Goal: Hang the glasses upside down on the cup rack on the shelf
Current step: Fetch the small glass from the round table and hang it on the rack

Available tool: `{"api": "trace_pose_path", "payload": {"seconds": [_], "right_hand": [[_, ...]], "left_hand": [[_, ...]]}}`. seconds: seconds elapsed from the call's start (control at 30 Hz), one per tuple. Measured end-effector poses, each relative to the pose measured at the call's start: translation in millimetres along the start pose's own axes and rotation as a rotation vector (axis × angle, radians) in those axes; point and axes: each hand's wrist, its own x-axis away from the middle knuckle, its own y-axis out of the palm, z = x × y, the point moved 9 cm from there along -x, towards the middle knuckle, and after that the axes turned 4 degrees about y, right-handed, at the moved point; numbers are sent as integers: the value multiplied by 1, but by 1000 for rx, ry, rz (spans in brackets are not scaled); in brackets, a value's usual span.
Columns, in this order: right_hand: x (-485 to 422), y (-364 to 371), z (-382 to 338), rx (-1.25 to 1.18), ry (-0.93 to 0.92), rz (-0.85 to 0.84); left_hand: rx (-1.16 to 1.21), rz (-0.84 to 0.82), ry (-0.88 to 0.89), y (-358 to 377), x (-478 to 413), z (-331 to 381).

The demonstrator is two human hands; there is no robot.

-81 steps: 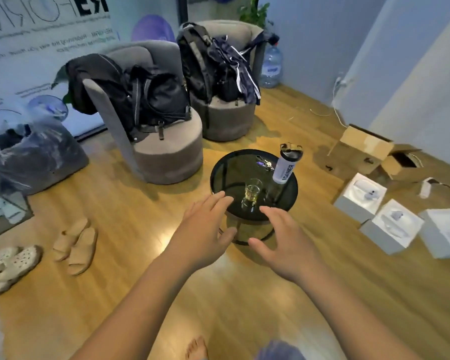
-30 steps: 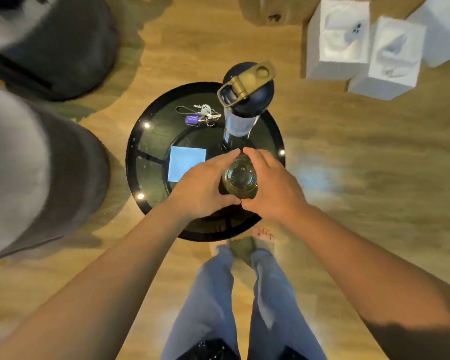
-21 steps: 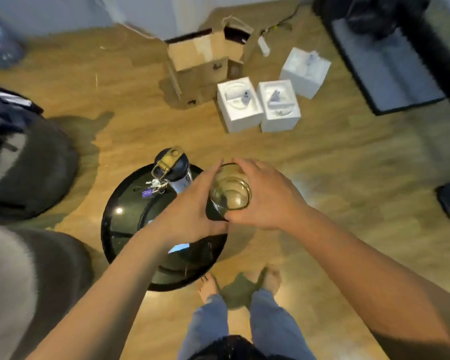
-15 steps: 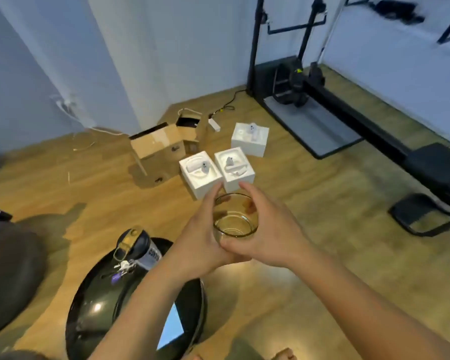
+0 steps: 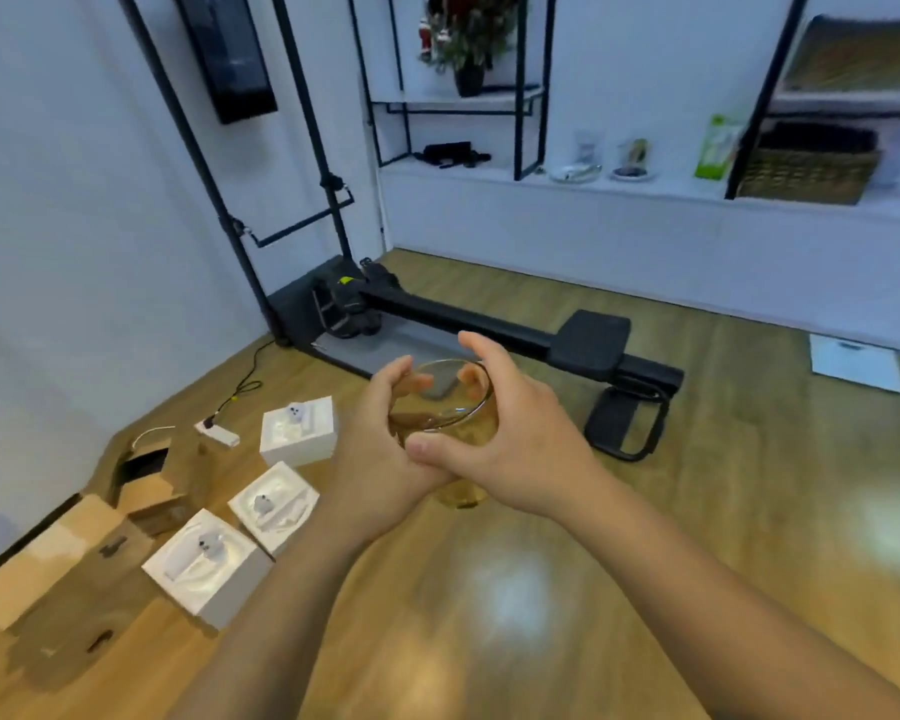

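A clear drinking glass [image 5: 445,402] is held upright in front of me, mouth up, over the wooden floor. My left hand [image 5: 380,449] wraps its left side and my right hand [image 5: 515,444] its right side, thumbs overlapping at the front. Its base shows below my hands. Far off at the upper right runs a white shelf [image 5: 645,192] with black metal frames. On it stand an upturned glass [image 5: 588,148] on a small dish and another small blurred item [image 5: 632,158]. I cannot make out a cup rack.
A black rowing machine [image 5: 489,324] lies across the floor between me and the shelf. Three white boxes [image 5: 297,431] and open cardboard boxes [image 5: 74,574] sit at the left. A woven basket [image 5: 806,174], a green carton [image 5: 718,148] and a potted plant [image 5: 468,39] are on the shelving.
Both hands lifted the glass off the round black table. The view swung up and right, away from the table, toward the shelf wall.
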Motion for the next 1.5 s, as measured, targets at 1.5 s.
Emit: {"api": "trace_pose_path", "payload": {"seconds": [1.5], "right_hand": [[-458,-743,655,-154,251,238]], "left_hand": [[231,-147,141,831,-744,175]]}}
